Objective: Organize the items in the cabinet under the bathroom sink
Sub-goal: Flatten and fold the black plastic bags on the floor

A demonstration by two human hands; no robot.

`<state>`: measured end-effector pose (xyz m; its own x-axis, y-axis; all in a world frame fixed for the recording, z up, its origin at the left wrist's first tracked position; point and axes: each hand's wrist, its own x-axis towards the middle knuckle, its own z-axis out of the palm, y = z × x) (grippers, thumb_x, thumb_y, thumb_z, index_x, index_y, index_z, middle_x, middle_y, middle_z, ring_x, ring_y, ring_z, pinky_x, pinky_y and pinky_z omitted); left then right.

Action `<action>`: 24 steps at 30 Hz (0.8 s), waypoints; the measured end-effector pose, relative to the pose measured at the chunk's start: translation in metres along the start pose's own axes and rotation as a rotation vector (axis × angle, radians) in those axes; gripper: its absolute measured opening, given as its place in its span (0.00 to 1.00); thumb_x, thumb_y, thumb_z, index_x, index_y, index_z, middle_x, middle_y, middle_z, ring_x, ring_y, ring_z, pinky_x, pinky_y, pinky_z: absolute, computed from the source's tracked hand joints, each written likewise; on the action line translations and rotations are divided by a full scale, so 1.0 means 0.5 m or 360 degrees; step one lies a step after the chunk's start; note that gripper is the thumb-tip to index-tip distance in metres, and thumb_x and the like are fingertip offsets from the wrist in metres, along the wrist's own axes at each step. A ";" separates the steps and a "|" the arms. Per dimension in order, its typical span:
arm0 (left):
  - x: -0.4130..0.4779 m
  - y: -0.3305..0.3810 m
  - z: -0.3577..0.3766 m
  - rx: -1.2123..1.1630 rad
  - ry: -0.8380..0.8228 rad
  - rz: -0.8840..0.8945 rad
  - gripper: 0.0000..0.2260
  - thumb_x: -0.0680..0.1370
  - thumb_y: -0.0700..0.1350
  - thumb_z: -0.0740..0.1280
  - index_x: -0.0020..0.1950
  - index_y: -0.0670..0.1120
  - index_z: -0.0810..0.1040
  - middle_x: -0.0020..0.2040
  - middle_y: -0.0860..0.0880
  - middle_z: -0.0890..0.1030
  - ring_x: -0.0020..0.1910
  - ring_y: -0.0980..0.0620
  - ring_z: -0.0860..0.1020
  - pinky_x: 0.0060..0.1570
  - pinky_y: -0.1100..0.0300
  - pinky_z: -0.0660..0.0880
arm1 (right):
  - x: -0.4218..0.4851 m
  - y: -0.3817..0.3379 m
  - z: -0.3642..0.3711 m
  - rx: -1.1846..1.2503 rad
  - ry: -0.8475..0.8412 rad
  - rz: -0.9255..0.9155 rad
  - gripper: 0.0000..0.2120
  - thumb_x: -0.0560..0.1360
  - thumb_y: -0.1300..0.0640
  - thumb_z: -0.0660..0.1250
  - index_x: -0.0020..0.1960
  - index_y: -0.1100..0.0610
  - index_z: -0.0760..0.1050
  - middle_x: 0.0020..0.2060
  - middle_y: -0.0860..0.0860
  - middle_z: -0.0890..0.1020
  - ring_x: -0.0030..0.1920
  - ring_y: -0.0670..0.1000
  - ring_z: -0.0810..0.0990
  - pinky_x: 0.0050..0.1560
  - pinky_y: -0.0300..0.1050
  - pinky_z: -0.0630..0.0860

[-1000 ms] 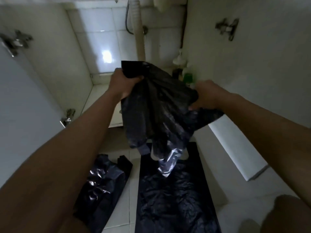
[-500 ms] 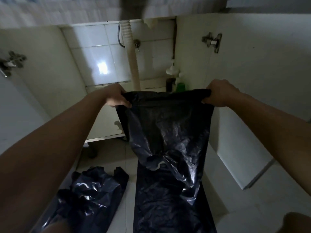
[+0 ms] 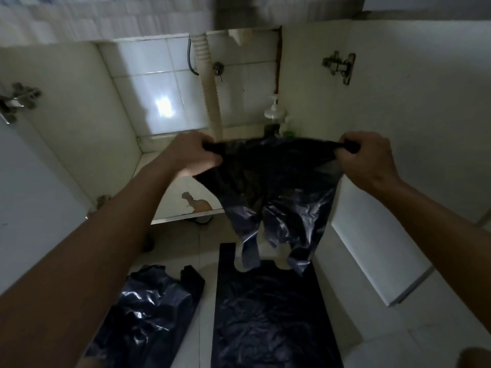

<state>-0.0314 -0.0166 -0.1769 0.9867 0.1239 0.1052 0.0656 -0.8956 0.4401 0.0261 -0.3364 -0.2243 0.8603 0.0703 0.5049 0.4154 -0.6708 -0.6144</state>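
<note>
Black plastic bag (image 3: 276,187) hanging between our fists, left hand (image 3: 192,154) and right hand (image 3: 368,158) each clenching a top corner, we are stretching it wider than half a second ago.

Held up between left hand (image 3: 195,155) and right hand (image 3: 370,158), a plastic bag (image 3: 276,192) hanging in front of the open cabinet (image 3: 79,123), above the floor (image 3: 372,328). Directly below it on the floor, a flattened bag (image 3: 271,320); left of that, just beside it, a crumpled bag (image 3: 148,312). Inside the cabinet, a drain hose (image 3: 211,88) against the back wall, with a pump bottle (image 3: 273,110) to its right, behind the held bag.
</note>
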 end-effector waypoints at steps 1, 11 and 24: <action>-0.014 0.000 0.003 -0.0008 -0.0339 -0.0043 0.03 0.76 0.43 0.68 0.48 0.48 0.80 0.43 0.47 0.81 0.43 0.49 0.79 0.38 0.59 0.73 | -0.013 0.010 0.000 0.0111 -0.0162 0.0109 0.08 0.74 0.61 0.64 0.38 0.60 0.79 0.32 0.56 0.80 0.32 0.52 0.75 0.34 0.42 0.68; -0.121 -0.018 0.194 0.0521 -0.1892 -0.0523 0.04 0.80 0.36 0.61 0.52 0.41 0.73 0.42 0.45 0.72 0.38 0.51 0.72 0.35 0.66 0.79 | -0.188 0.130 0.072 -0.0577 -0.2015 0.1074 0.08 0.65 0.55 0.67 0.45 0.53 0.76 0.44 0.53 0.79 0.45 0.54 0.78 0.50 0.47 0.76; -0.287 -0.189 0.542 0.0418 -0.2503 -0.0518 0.04 0.66 0.44 0.67 0.38 0.44 0.76 0.50 0.41 0.75 0.50 0.45 0.76 0.56 0.54 0.76 | -0.501 0.267 0.244 -0.0828 -0.2607 0.1389 0.19 0.73 0.63 0.65 0.63 0.64 0.67 0.56 0.60 0.71 0.55 0.63 0.77 0.53 0.49 0.80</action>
<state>-0.1389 -0.0655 -0.4753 0.0862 -0.0750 -0.9935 0.1500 -0.9848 0.0873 -0.0978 -0.3536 -0.5066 0.2752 -0.0435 -0.9604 -0.0673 -0.9974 0.0259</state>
